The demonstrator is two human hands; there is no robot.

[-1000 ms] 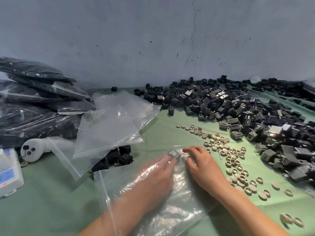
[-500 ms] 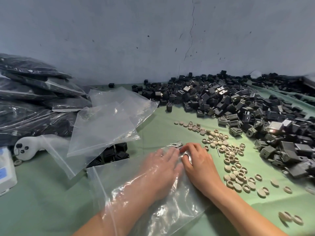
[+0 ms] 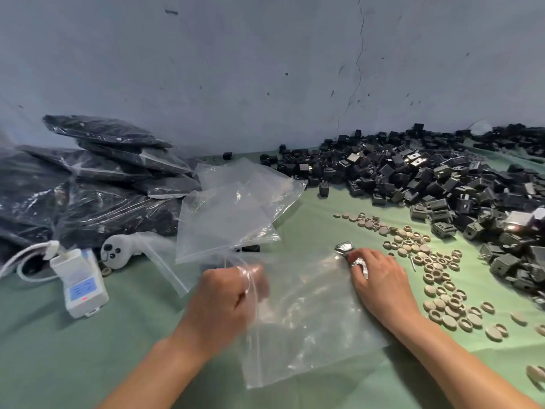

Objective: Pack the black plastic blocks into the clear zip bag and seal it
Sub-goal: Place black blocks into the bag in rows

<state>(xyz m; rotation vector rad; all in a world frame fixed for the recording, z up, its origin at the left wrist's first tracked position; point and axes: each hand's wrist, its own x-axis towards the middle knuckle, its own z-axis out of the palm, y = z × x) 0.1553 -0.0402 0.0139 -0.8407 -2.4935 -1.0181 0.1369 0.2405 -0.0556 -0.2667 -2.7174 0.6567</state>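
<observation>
A clear zip bag (image 3: 309, 320) lies flat on the green table between my hands. My left hand (image 3: 227, 299) has its fingers curled round the bag's left edge, near the zip strip. My right hand (image 3: 380, 278) rests on the bag's far right corner and pinches the plastic there; a small crumpled shiny bit (image 3: 343, 247) sticks out just past its fingertips. A big heap of black plastic blocks (image 3: 427, 184) spreads across the far right of the table. No blocks show inside this bag.
Loose empty clear bags (image 3: 236, 208) lie behind my left hand. Filled bags of black parts (image 3: 88, 184) are stacked at the left. A white device with a cable (image 3: 79, 281) and a white controller (image 3: 118, 250) sit front left. Several beige rings (image 3: 436, 278) are scattered right of my right hand.
My left hand has come out of the bag, slid left and closed on its left edge. My right hand stayed at the far corner. The view has tilted slightly.
</observation>
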